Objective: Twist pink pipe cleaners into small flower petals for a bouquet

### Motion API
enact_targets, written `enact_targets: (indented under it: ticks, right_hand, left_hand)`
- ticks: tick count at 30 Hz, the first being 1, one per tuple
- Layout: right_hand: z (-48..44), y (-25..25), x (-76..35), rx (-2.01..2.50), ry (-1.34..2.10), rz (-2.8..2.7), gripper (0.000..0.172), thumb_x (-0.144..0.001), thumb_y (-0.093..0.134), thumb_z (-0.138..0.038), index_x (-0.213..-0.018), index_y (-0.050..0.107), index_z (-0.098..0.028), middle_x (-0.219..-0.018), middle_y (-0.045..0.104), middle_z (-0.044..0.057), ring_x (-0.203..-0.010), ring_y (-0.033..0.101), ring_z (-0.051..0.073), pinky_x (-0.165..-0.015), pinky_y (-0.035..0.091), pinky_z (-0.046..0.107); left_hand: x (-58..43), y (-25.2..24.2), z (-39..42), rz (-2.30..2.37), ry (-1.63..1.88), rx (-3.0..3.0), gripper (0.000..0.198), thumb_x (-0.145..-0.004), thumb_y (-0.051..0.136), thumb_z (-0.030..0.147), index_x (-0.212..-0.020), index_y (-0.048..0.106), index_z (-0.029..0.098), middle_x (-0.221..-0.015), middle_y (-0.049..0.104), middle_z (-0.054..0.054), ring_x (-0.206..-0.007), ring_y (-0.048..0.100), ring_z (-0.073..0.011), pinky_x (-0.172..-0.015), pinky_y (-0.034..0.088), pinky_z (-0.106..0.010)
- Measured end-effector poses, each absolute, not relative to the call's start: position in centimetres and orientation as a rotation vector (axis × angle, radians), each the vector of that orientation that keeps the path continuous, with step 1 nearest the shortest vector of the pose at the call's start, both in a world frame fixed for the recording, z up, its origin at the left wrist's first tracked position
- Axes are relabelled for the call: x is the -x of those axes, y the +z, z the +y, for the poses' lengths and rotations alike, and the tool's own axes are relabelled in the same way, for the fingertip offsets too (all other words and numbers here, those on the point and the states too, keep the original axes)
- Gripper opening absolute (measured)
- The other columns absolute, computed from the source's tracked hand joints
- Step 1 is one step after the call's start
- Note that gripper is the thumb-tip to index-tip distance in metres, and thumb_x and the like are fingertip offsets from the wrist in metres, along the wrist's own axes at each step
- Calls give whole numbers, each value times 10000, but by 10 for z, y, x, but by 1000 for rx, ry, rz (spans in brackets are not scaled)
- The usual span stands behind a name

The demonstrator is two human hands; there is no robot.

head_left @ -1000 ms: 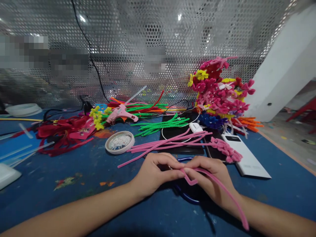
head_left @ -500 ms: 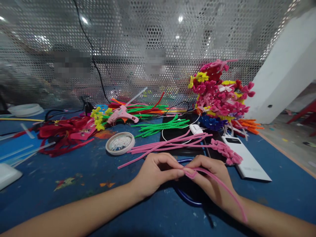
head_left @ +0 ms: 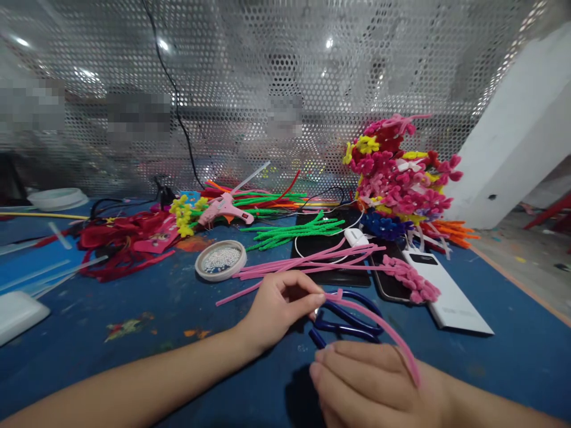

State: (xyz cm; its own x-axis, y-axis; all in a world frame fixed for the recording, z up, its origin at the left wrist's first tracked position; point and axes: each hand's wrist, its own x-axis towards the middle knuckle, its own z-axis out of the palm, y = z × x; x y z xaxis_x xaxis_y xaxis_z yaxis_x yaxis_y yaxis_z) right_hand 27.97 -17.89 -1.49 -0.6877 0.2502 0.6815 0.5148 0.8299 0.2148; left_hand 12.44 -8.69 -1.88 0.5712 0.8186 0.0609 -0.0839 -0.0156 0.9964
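Left hand [head_left: 279,306] pinching pink stem [head_left: 383,323]; right hand [head_left: 375,380]: grip unclear. Power bank [head_left: 450,288]: print [head_left: 463,311] illegible.

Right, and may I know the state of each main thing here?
Held pink stem: curved, one end bent.
Left hand: pinching that stem.
Right hand: curled; contents unclear.
Blue-handled tool: partly hidden; open or shut unclear.
Loose pink stems: lying crossed.
Green stems: lying bunched.
Round dish: uncovered, holding beads.
Glue gun: lying down, clear stick jutting out.
Black phone: lying flat, screen dark.
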Motion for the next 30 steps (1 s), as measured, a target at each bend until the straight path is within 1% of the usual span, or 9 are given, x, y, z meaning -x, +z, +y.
enact_targets:
  ticks: [1, 3, 5, 9, 14, 18, 23, 27, 30]
  right_hand:
    - [-177, -13, -283, 569, -596, -2318, 134, -845, 530, -154, -863, 662, -172, -942, 712, 51, -927, 635, 166, -885, 512, 251]
    - [-170, -12, -290, 710, -712, -2246, 200, -876, 457, -132, -902, 654, -147, -969, 699, 95, -979, 614, 219, -881, 508, 336]
    - [-162, -14, -297, 873, -721, -2185, 244, -897, 399, -104, -900, 641, -130, -929, 691, 127, -940, 616, 235, -816, 521, 371]
    - [-153, -25, -302, 1026, -539, -2184, 285, -934, 329, -126, -899, 611, -111, -859, 666, 135, -809, 607, 210, -681, 526, 338]
    - [-152, -43, -301, 1123, -270, -2110, 176, -919, 406, -126, -1013, 554, -112, -863, 633, 107, -763, 567, 179, -662, 498, 317]
    - [-148, -46, -300, 1165, -199, -2072, 163, -913, 410, -115, -958, 567, -108, -811, 616, 104, -746, 557, 180, -650, 490, 314]
    - [-150, -42, -297, 1146, -144, -2082, 177, -915, 392, -114, -912, 569, -124, -766, 602, 87, -701, 533, 167, -615, 472, 291]
    - [-152, -41, -296, 1080, -155, -2123, 182, -915, 383, -112, -908, 565, -122, -751, 600, 86, -676, 515, 161, -589, 452, 277]
    - [-152, -42, -296, 1030, -174, -2128, 166, -900, 400, -95, -904, 565, -118, -763, 607, 93, -681, 507, 162, -590, 444, 275]
  left_hand:
    - [-125, -18, -88, 676, 802, -1431, 194, -650, 731, 274, -654, 609, 123, -594, 604, 5, -480, 542, -81, -487, 447, -197]
    - [-125, -17, -89, 683, 794, -1457, 196, -670, 714, 280, -668, 599, 121, -594, 597, 10, -481, 540, -75, -493, 445, -192]
    - [-125, -17, -89, 704, 783, -1478, 190, -690, 698, 274, -676, 591, 118, -573, 584, 18, -469, 532, -68, -485, 437, -183]
    - [-125, -17, -88, 750, 761, -1502, 180, -708, 680, 267, -690, 589, 113, -557, 580, 17, -468, 536, -69, -469, 426, -175]
    - [-126, -19, -88, 781, 779, -1542, 156, -716, 663, 257, -697, 599, 116, -562, 584, 14, -476, 526, -71, -468, 418, -176]
    - [-127, -21, -88, 772, 788, -1576, 137, -737, 646, 255, -723, 594, 129, -588, 573, 26, -500, 521, -72, -490, 421, -179]
    - [-127, -22, -90, 736, 795, -1686, 109, -778, 606, 250, -797, 617, 143, -686, 593, 10, -596, 542, -96, -576, 443, -212]
    - [-125, -20, -93, 733, 777, -1830, 124, -783, 608, 265, -774, 640, 146, -748, 627, -14, -686, 558, -128, -639, 437, -238]
    - [-124, -20, -94, 733, 761, -1842, 133, -778, 615, 272, -753, 633, 143, -738, 623, -14, -680, 544, -130, -637, 423, -241]
